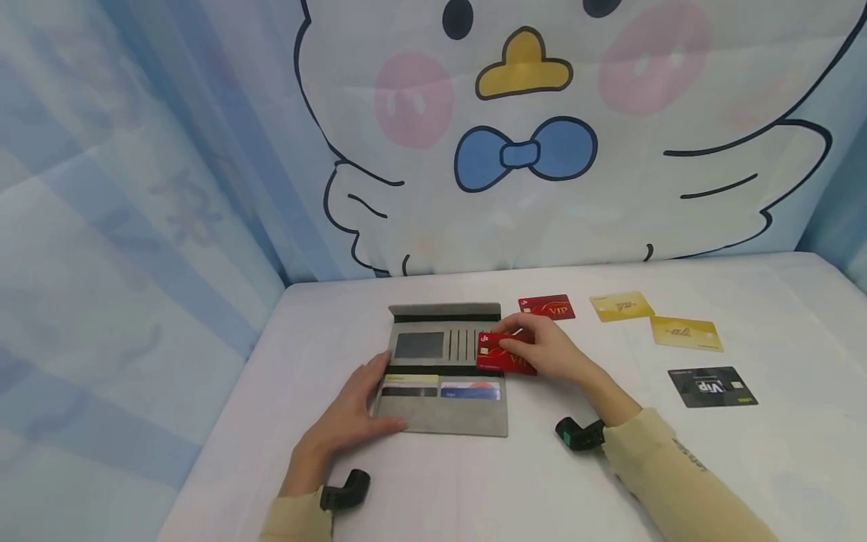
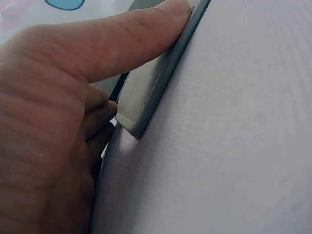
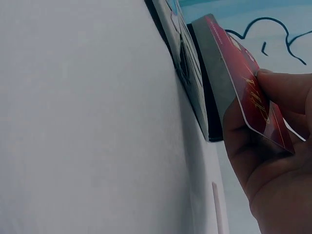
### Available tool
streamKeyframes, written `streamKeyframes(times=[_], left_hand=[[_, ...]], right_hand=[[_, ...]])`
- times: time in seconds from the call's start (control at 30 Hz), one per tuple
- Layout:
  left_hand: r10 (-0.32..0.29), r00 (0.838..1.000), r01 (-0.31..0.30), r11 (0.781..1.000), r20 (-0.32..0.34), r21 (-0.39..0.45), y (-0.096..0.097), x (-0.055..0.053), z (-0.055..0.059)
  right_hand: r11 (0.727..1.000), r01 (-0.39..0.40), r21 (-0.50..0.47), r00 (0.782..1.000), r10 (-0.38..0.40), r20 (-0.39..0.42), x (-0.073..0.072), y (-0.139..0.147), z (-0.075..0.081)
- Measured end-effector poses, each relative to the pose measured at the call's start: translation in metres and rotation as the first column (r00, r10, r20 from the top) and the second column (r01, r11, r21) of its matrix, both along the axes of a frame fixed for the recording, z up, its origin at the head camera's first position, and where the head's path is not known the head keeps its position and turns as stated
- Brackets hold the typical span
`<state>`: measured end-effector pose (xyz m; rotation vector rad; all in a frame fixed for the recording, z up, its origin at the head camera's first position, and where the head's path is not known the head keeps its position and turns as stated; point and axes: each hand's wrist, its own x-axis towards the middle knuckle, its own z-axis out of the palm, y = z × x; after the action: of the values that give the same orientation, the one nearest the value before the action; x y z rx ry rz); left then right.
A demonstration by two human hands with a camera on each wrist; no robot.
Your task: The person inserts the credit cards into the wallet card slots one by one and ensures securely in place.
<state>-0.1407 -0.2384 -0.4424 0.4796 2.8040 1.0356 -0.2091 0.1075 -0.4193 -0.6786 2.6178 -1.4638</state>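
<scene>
A grey card wallet (image 1: 440, 418) lies unfolded on the table, with a dark window and several slots in its upper half. Two cards, one yellow and black (image 1: 409, 382) and one blue and white (image 1: 470, 390), sit in the lower half. My left hand (image 1: 352, 406) rests at the wallet's left side, fingers along that edge; its thumb (image 2: 141, 41) lies on the bottom edge. Between thumb and fingers, my right hand (image 1: 545, 350) pinches a red VIP card (image 3: 248, 92). That card overlaps the right end of the upper slots in the head view.
Behind the right hand lies another red VIP card (image 1: 547, 305). Two gold cards (image 1: 619, 306) (image 1: 687, 333) and a black VIP card (image 1: 711, 387) are spread to the right on the white table (image 1: 596, 497). A printed curtain (image 1: 420, 211) hangs behind.
</scene>
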Motion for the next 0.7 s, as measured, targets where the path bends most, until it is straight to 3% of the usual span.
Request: streamKeyframes(times=[0.7], left_hand=[[0.005, 1.0, -0.004, 1.0, 0.027, -0.011, -0.001, -0.001, 0.002]], right_hand=[[0.996, -0.088, -0.006, 0.993, 0.088, 0.08, -0.005, -0.043, 0.002]])
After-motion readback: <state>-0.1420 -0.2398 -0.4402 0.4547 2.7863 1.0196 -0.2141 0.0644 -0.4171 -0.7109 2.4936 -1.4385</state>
